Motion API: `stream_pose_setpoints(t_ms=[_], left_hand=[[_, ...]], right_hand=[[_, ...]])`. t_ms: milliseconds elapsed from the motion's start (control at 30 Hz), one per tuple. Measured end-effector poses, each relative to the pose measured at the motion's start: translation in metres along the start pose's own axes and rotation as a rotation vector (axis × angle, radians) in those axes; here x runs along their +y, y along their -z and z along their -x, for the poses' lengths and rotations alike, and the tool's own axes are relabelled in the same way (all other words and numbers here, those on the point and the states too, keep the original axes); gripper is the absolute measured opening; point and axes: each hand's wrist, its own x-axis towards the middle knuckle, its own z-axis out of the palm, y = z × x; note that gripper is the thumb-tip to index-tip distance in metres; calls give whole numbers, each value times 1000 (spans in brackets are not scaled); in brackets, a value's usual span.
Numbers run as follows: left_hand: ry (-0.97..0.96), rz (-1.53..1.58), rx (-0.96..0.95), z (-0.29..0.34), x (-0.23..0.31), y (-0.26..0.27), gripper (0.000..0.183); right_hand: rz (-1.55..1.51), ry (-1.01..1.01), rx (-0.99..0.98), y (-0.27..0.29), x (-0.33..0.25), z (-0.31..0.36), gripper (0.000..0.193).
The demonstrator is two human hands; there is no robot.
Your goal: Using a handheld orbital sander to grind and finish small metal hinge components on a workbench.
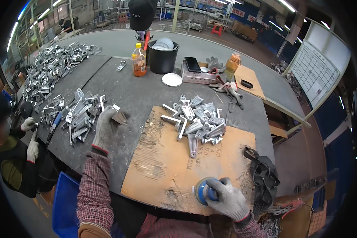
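Observation:
My right hand, in a grey glove, is closed over a round blue power tool, apparently a sander, resting on the cardboard sheet near its front edge. My left hand, also gloved, is closed on a metal bracket at the right side of a loose pile of silver brackets. That bracket is partly blurred, and the fingers on it are partly hidden. Another heap of silver brackets lies on the far part of the cardboard.
A larger bracket heap covers the far left. Behind are an orange-liquid bottle, black bucket, white lid, phone and spare gloves. Black straps lie right; a blue bin stands below. A co-worker works left.

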Motion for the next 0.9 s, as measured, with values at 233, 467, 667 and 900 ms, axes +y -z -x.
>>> stream_pose_setpoints(t_ms=[233, 467, 667, 900], left_hand=[[229, 198, -145, 143, -15, -79, 36], [762, 44, -33, 324, -78, -106, 36], [490, -711, -104, 342, -148, -82, 52], [332, -867, -219, 339, -155, -73, 43]], right_hand=[[-88, 162, 118, -4, 16, -15, 63], [-71, 179, 144, -15, 25, -12, 66], [-72, 318, -290, 2, -34, 5, 66], [245, 422, -538, 8, -80, -21, 64]])
